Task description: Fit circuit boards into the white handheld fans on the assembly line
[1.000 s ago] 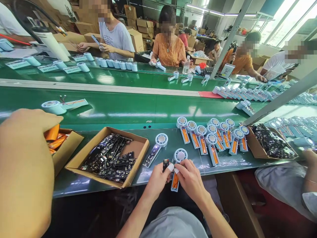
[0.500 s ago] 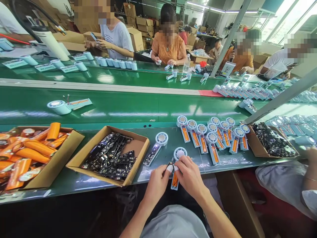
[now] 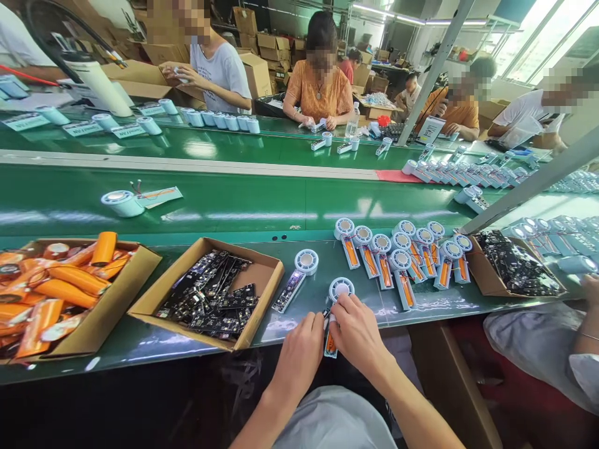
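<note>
The pale-blue plastic unit, a round, slotted head on a narrow, trough-like handle, is at the near edge of the glossy green surface, its handle pointing toward me. A smooth orange cell shows in the trough. The fingers of my left hand are pinched on a thin, dark circuit board beside the neck; those of my right hand are bunched together over the neck, their exact hold hidden from me. To the left lies a second unit with a board in its handle, then a cardboard tray of flat black boards and a carton of shiny orange cylinders. To the right is a cluster of round-headed units. Beyond, a smooth green belt carries a wired unit.
</note>
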The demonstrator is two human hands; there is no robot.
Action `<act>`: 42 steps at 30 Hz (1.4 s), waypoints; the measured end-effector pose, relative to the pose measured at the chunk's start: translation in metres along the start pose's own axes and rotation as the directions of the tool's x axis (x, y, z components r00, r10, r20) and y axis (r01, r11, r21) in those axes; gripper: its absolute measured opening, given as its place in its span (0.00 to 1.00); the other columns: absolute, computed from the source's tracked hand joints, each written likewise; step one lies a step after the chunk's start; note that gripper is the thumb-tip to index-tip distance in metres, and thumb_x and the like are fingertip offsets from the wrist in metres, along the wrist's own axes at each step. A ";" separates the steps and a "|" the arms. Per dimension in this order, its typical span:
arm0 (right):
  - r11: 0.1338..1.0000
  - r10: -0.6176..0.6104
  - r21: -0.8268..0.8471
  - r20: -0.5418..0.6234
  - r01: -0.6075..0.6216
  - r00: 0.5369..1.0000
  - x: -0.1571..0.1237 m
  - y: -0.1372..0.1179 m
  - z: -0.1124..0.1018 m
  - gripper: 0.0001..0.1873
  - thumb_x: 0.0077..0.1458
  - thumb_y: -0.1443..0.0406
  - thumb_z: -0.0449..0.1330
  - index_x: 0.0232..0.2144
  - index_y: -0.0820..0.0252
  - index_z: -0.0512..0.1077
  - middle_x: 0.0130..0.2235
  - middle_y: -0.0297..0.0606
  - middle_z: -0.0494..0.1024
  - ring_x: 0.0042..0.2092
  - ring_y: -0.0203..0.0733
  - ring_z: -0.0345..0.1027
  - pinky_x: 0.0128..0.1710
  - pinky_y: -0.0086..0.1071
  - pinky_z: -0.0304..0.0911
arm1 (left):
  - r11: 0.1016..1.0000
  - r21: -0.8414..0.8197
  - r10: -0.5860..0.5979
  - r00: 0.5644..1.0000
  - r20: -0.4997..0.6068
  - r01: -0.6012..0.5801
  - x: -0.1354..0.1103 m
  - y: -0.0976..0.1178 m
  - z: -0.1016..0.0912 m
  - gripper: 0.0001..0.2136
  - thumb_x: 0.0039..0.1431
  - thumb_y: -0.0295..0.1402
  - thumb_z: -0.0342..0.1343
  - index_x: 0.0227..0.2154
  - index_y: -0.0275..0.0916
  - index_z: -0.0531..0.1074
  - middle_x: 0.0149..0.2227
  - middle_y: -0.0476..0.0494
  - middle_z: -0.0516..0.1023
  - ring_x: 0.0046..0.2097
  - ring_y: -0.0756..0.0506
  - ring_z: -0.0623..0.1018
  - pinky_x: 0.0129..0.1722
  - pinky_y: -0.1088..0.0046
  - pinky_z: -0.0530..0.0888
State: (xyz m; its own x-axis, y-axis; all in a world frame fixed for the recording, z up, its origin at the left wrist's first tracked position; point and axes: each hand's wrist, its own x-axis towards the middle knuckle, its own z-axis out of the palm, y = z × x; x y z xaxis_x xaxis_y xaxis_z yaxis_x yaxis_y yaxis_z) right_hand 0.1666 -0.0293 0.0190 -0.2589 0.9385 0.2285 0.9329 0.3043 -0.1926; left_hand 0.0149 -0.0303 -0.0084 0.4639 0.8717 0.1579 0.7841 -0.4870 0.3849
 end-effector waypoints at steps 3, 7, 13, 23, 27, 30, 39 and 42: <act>0.998 0.001 0.067 0.016 -0.002 1.000 -0.001 0.003 0.000 0.09 0.55 0.75 0.58 0.28 0.58 0.71 0.34 0.37 0.73 0.36 0.42 0.66 0.32 0.31 0.58 | 0.996 -0.090 -0.021 0.998 0.054 0.026 0.004 -0.004 -0.005 0.14 0.64 0.21 0.39 0.34 0.41 0.68 0.32 0.44 0.74 0.33 0.42 0.78 0.28 0.69 0.68; 0.979 0.021 0.204 0.038 -0.028 0.999 -0.002 0.012 -0.004 0.08 0.60 0.74 0.58 0.36 0.58 0.74 0.37 0.37 0.74 0.39 0.42 0.69 0.36 0.31 0.62 | 0.930 -0.365 0.019 0.991 0.130 0.030 0.013 -0.017 -0.013 0.13 0.68 0.26 0.39 0.30 0.42 0.65 0.31 0.46 0.75 0.34 0.44 0.76 0.32 0.70 0.69; 0.930 -0.055 0.366 0.048 0.034 0.997 -0.002 0.023 -0.006 0.13 0.61 0.75 0.57 0.44 0.56 0.75 0.39 0.38 0.74 0.40 0.41 0.69 0.40 0.31 0.65 | 0.873 -0.488 0.094 0.979 0.182 0.007 0.020 -0.028 -0.016 0.13 0.68 0.29 0.41 0.30 0.42 0.67 0.31 0.48 0.75 0.34 0.45 0.75 0.34 0.71 0.68; 0.914 0.214 0.347 0.023 -0.209 0.976 -0.021 0.023 -0.014 0.13 0.62 0.68 0.58 0.49 0.56 0.73 0.28 0.32 0.77 0.31 0.41 0.73 0.31 0.30 0.65 | 0.848 -0.520 -0.042 0.991 0.124 0.101 0.010 -0.027 -0.009 0.15 0.67 0.30 0.40 0.40 0.40 0.73 0.41 0.39 0.81 0.44 0.41 0.80 0.43 0.64 0.75; 0.816 0.349 0.432 0.161 -0.383 0.923 -0.031 0.028 -0.024 0.13 0.62 0.67 0.56 0.47 0.58 0.75 0.24 0.30 0.78 0.25 0.40 0.72 0.28 0.30 0.66 | 0.828 -0.514 -0.185 0.975 0.125 0.223 -0.002 -0.022 0.001 0.18 0.66 0.30 0.40 0.52 0.37 0.70 0.45 0.35 0.82 0.45 0.39 0.81 0.44 0.60 0.76; 0.778 0.327 0.553 0.048 -0.297 0.944 -0.026 0.025 -0.020 0.12 0.63 0.67 0.55 0.41 0.56 0.79 0.34 0.36 0.84 0.33 0.41 0.78 0.34 0.31 0.71 | 0.775 -0.572 -0.248 0.962 0.115 0.268 -0.006 -0.015 0.004 0.20 0.66 0.30 0.43 0.58 0.39 0.65 0.41 0.40 0.83 0.39 0.41 0.82 0.39 0.64 0.77; 0.692 0.183 0.715 -0.042 -0.099 0.982 -0.003 0.004 0.003 0.08 0.60 0.68 0.59 0.35 0.57 0.79 0.31 0.36 0.80 0.32 0.38 0.73 0.32 0.28 0.69 | 0.697 -0.685 -0.275 0.961 0.016 0.211 -0.005 0.000 -0.003 0.15 0.63 0.27 0.42 0.48 0.42 0.68 0.41 0.41 0.80 0.43 0.42 0.80 0.40 0.66 0.75; 0.698 0.183 0.712 -0.068 -0.081 0.981 -0.003 0.003 0.003 0.08 0.60 0.70 0.57 0.35 0.58 0.78 0.32 0.36 0.78 0.32 0.38 0.72 0.31 0.27 0.67 | 0.669 -0.699 -0.287 0.955 0.073 0.254 -0.001 0.000 -0.009 0.11 0.63 0.29 0.41 0.38 0.42 0.69 0.31 0.46 0.77 0.34 0.43 0.78 0.35 0.69 0.73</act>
State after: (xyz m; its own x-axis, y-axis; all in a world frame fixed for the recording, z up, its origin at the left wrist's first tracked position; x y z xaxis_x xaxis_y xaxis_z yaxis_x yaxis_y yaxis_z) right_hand 0.1697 -0.0309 0.0149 -0.0663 0.9650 0.2539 0.4939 0.2528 -0.8319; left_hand 0.0108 -0.0308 -0.0003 0.2484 0.9683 -0.0255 0.3542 -0.0663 0.9328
